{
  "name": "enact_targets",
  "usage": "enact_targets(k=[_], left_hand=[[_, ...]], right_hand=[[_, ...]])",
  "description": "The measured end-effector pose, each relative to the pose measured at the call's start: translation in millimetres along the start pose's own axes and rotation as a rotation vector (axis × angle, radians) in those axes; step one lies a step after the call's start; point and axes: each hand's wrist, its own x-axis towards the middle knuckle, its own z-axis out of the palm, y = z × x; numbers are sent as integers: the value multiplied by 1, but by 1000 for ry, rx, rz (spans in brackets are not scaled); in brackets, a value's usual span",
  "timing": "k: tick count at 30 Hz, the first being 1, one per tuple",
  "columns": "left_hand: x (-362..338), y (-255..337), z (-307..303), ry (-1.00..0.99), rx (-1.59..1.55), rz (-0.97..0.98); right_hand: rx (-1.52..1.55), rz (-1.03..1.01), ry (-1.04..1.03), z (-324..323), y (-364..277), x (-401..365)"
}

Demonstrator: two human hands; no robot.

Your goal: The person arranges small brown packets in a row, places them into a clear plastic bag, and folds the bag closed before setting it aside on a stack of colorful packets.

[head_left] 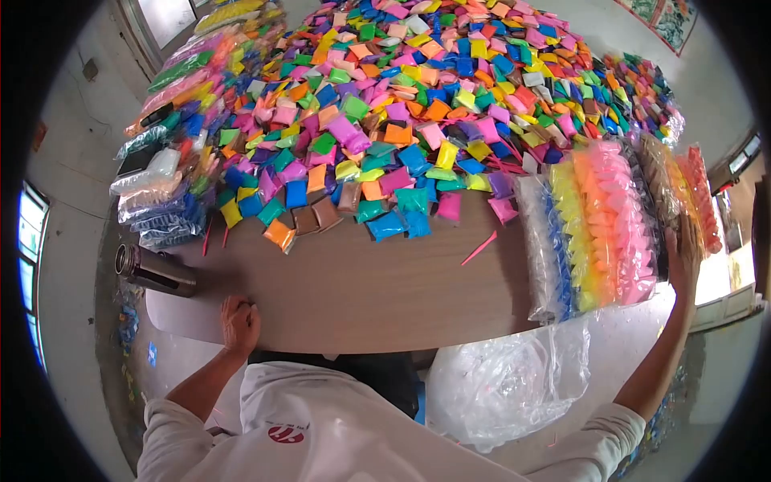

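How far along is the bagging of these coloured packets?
Done: filled bags stand at the right, stacked bags line the left. In hand: the right hand touches those filled bags; the left hand rests on the table edge. Left: a big loose pile of mixed packets covers the far side.

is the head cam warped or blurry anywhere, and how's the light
Head view: strong fisheye, the table edge bows and a black ring frames the picture; even daylight, soft shadows; the window at far left glares pale; the packets in the middle are sharp, the right hand near the rim looks softer.
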Motion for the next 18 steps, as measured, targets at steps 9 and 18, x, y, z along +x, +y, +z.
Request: enact_targets(k=[9,18], left_hand=[[8,9,-6,38,-47,68],[8,13,-17,5,-138,68]], right_hand=[[-89,106,360,-46,-48,8],[723,-452,-139,5,-372,-105]])
